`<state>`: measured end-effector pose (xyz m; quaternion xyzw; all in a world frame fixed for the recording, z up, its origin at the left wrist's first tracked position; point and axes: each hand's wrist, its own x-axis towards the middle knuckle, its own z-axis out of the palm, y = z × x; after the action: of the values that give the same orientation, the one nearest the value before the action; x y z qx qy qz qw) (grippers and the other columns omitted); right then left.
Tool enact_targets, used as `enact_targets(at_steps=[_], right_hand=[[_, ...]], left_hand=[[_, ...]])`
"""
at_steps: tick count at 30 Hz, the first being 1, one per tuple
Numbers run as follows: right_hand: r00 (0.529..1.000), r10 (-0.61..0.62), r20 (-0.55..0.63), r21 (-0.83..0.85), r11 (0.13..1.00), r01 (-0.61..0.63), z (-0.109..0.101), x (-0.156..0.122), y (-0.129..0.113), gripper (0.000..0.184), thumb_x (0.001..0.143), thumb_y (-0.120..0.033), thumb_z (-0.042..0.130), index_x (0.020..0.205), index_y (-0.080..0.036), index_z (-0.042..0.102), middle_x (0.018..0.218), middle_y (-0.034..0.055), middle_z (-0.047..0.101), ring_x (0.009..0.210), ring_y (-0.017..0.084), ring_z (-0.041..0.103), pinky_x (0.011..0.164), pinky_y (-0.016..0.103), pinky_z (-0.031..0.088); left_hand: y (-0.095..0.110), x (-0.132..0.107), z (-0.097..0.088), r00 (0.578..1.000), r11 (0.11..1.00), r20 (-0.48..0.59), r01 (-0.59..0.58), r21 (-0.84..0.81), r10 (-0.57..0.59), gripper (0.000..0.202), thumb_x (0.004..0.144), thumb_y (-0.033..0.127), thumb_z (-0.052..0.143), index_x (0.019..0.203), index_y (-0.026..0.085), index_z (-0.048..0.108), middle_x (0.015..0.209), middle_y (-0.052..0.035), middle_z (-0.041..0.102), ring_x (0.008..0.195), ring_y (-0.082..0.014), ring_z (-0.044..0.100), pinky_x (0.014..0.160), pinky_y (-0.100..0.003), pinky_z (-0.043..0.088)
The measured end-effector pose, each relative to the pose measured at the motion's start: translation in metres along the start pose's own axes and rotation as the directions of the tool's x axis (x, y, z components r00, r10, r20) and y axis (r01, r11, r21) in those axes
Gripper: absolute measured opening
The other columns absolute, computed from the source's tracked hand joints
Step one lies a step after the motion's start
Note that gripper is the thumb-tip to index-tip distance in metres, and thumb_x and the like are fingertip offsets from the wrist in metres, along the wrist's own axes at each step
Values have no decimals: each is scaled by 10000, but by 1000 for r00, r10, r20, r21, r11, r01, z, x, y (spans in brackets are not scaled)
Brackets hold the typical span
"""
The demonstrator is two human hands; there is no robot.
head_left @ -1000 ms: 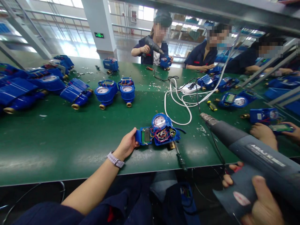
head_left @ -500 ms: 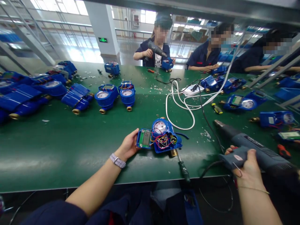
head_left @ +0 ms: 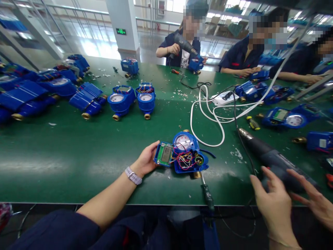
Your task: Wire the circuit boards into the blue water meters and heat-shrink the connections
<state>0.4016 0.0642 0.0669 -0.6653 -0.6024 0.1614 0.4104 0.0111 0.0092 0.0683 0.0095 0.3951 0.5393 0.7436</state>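
Hall: bright factory floor with railings and a white pillar behind a long green table (head_left: 78, 156).
Far side: three people in dark blue sit across from the hands; one of them holds a heat gun of their own over a meter.
Stock: blue water meters (head_left: 122, 100) in a loose row, well off to the far left of the left hand.
Heat gun (head_left: 270, 158): grey, lying on the table under the right hand's fingertips, nozzle pointing away from the hand.
White cable (head_left: 208, 118): looped beyond the opened meter, running up to a power strip (head_left: 221, 99).
Opened meter (head_left: 187, 152): cover off, dial up, red and yellow wires showing, resting on the table against the left hand.
Left hand (head_left: 145, 161): curled lightly around the meter's near end, thumb on the edge of the green circuit board (head_left: 165, 153).
Right hand (head_left: 273, 201): spread wide, fingers at the gun's rear, not closed around it.
Other hand (head_left: 317, 205): at the frame's edge, just right of the right hand; I cannot tell whose.
Screwdriver (head_left: 208, 194): black handle at the table edge, between the two hands, tip under the meter.
Watch (head_left: 133, 176): pale band on the left wrist.
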Motion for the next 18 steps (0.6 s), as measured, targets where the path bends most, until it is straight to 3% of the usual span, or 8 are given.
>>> enact_targets(at_steps=[2, 4, 8, 10, 13, 16, 18], right_hand=[[962, -202, 182, -26, 977, 211, 25, -10, -19, 531, 725, -541, 652, 1136, -204, 648, 1239, 145, 635, 1208, 347, 539, 1086, 558, 329], [886, -343, 311, -9, 931, 364, 50, -13, -34, 412, 777, -491, 607, 1073, -209, 655, 1199, 133, 657, 1184, 318, 554, 1079, 534, 356], [759, -452, 469, 8, 861, 508, 87, -12, -49, 247, 785, -369, 592, 963, -207, 647, 1254, 149, 626, 1209, 312, 532, 1054, 519, 394], [756, -441, 484, -29, 856, 517, 92, -12, -52, 231, 767, -331, 589, 950, -197, 636, 1307, 169, 582, 1248, 338, 490, 1061, 540, 373], [811, -383, 442, -107, 875, 471, 87, -22, -57, 250, 808, -367, 559, 968, -184, 615, 1259, 193, 573, 1221, 360, 477, 1026, 555, 372], [840, -289, 459, -137, 911, 388, 74, -42, -60, 272, 854, -451, 540, 950, -206, 606, 996, 123, 641, 919, 290, 599, 815, 459, 478], [848, -220, 483, -141, 936, 323, 66, -57, -58, 294, 826, -472, 571, 963, -217, 622, 878, 78, 644, 779, 256, 601, 709, 414, 478]], left_hand=[[1, -1, 0, 1000, 1000, 12, -2, 1, 2, 388, 973, 328, 385, 914, 86, 683, 747, -130, 722, 573, -206, 680, 507, -307, 537], [2, -1, -2, 999, 1000, 29, -15, -5, 15, 365, 966, 331, 411, 944, 91, 685, 732, -122, 716, 557, -198, 670, 497, -294, 526], [4, 0, -10, 998, 999, 44, -42, -33, 43, 294, 923, 356, 525, 899, 109, 682, 605, -70, 658, 463, -158, 608, 447, -247, 477], [6, -1, -14, 998, 998, 44, -46, -43, 48, 278, 909, 360, 551, 884, 115, 679, 578, -56, 639, 446, -150, 593, 439, -241, 468], [9, -2, -17, 998, 997, 45, -50, -57, 53, 272, 906, 363, 555, 902, 121, 679, 622, -66, 660, 480, -156, 615, 460, -253, 491], [13, -4, -17, 996, 994, 47, -71, -78, 75, 283, 916, 359, 532, 941, 118, 678, 719, -98, 699, 543, -171, 650, 487, -271, 520], [15, -5, -17, 994, 992, 51, -89, -94, 94, 281, 915, 352, 531, 954, 113, 674, 759, -110, 706, 571, -176, 663, 497, -273, 529]])
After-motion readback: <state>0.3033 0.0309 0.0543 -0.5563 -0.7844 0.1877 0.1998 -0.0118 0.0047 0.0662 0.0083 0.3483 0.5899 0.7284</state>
